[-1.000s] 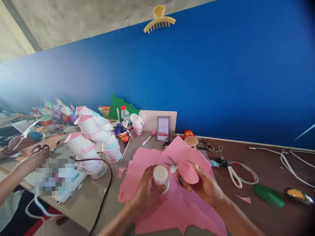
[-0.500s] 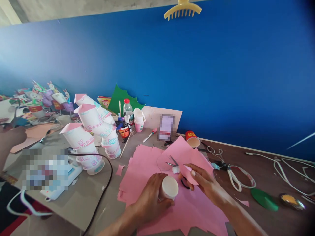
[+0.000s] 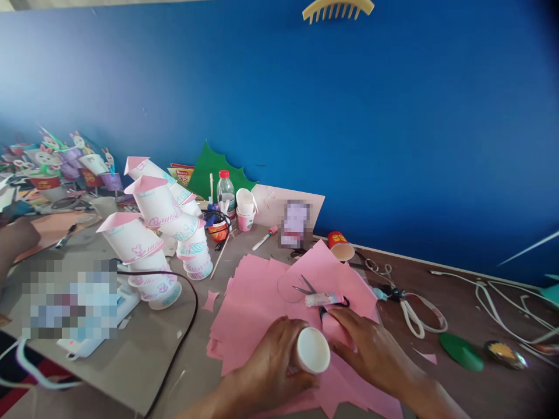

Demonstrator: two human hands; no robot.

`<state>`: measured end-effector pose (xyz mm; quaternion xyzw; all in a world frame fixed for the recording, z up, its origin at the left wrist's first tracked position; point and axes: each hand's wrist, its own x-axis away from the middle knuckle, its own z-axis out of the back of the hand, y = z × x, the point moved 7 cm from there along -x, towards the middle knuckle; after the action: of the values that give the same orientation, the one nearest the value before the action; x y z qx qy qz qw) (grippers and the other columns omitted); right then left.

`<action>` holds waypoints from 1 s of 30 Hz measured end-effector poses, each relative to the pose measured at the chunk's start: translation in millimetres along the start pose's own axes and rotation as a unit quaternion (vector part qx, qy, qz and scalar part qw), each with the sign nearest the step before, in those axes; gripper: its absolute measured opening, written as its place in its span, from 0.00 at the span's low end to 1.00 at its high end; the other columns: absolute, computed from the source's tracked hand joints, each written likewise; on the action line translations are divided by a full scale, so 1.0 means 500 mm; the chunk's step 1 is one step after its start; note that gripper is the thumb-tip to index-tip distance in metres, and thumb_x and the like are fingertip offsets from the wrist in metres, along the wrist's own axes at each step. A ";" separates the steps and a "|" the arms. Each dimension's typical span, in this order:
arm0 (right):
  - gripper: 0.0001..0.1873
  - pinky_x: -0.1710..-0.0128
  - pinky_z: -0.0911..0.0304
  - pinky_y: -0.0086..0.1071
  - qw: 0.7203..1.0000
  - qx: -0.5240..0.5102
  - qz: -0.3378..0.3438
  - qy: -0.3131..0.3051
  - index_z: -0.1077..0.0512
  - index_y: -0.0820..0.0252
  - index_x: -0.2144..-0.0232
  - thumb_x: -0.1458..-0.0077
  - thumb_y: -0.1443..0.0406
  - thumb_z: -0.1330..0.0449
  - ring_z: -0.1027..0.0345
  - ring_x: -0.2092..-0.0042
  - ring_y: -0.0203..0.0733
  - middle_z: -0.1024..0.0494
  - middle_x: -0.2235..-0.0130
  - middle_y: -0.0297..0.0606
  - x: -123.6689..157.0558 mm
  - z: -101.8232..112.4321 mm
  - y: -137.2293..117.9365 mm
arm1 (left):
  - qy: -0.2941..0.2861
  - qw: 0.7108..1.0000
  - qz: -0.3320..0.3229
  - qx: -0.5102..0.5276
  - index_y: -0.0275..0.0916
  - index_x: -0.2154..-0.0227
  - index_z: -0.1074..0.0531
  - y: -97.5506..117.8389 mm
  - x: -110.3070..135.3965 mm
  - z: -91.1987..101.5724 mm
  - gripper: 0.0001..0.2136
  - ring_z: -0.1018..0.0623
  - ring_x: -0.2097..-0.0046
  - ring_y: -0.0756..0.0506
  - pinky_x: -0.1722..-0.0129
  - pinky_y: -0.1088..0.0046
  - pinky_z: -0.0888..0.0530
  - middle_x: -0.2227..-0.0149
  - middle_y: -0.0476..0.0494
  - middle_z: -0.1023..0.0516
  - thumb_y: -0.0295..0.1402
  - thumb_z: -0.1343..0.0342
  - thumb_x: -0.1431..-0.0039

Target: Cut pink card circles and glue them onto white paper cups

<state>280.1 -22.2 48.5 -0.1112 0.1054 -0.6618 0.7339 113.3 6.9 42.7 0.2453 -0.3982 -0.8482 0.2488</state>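
Head view, left hand: left hand (image 3: 275, 361) wrapped round the white cup (image 3: 313, 350), thumb on near side, other fingers on far side.
White cup: in left fingers, over the pink sheets (image 3: 248, 297); end facing up, base or mouth, can't tell.
Right hand: right hand (image 3: 375, 349) low over sheets, fingertips at the pink piece (image 3: 337, 333); pinching or just pressing, can't tell.
Scissors: scissors (image 3: 304, 285) beyond right fingertips, blades apart, pointing away.
Glue tube: white tube (image 3: 324, 299) just beyond right fingertips.
Grip advice: light left squeeze probably best, thin wall could dent; right fingertips should avoid creasing pink piece and stay off blades.
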 end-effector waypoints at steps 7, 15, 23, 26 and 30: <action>0.23 0.56 0.33 0.48 0.997 0.056 0.029 0.044 0.32 0.57 0.49 0.47 0.57 0.42 0.30 0.51 0.56 0.26 0.49 0.48 -0.001 0.002 -0.003 | -0.010 1.000 0.021 -0.007 0.41 0.54 0.38 0.000 -0.002 0.002 0.26 0.32 0.54 0.42 0.53 0.65 0.34 0.54 0.43 0.29 0.22 0.40 0.59; 0.19 0.52 0.38 0.48 0.990 0.051 0.022 0.127 0.31 0.60 0.51 0.45 0.68 0.49 0.36 0.49 0.53 0.29 0.50 0.48 -0.051 0.021 0.067 | 0.008 0.999 0.042 -0.002 0.41 0.57 0.37 -0.012 -0.004 0.005 0.23 0.32 0.57 0.42 0.57 0.66 0.33 0.57 0.44 0.29 0.23 0.41 0.58; 0.16 0.50 0.40 0.46 0.994 -0.008 0.050 0.094 0.28 0.57 0.58 0.48 0.71 0.48 0.38 0.49 0.51 0.27 0.53 0.45 -0.094 -0.004 0.068 | 0.013 0.997 0.072 0.004 0.40 0.55 0.37 -0.026 -0.007 0.007 0.24 0.32 0.55 0.41 0.55 0.64 0.34 0.55 0.42 0.30 0.25 0.40 0.58; 0.12 0.50 0.41 0.47 0.986 -0.064 0.064 0.137 0.29 0.57 0.61 0.47 0.70 0.47 0.37 0.51 0.51 0.26 0.56 0.45 -0.090 0.025 0.067 | 0.014 0.997 0.077 0.006 0.40 0.57 0.36 -0.026 -0.009 0.009 0.23 0.32 0.55 0.41 0.55 0.64 0.34 0.55 0.42 0.29 0.25 0.40 0.58; 0.11 0.55 0.39 0.44 0.949 -0.262 -0.029 0.173 0.32 0.56 0.59 0.46 0.63 0.44 0.33 0.56 0.49 0.26 0.60 0.42 -0.065 0.065 0.098 | 0.015 0.997 0.074 0.016 0.40 0.57 0.35 -0.021 -0.010 0.011 0.22 0.31 0.55 0.41 0.56 0.64 0.33 0.56 0.42 0.29 0.25 0.39 0.58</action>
<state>333.2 15.7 64.9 -0.1865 0.3969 -0.6408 0.6301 111.6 19.1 38.3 0.2321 -0.4251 -0.8169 0.3132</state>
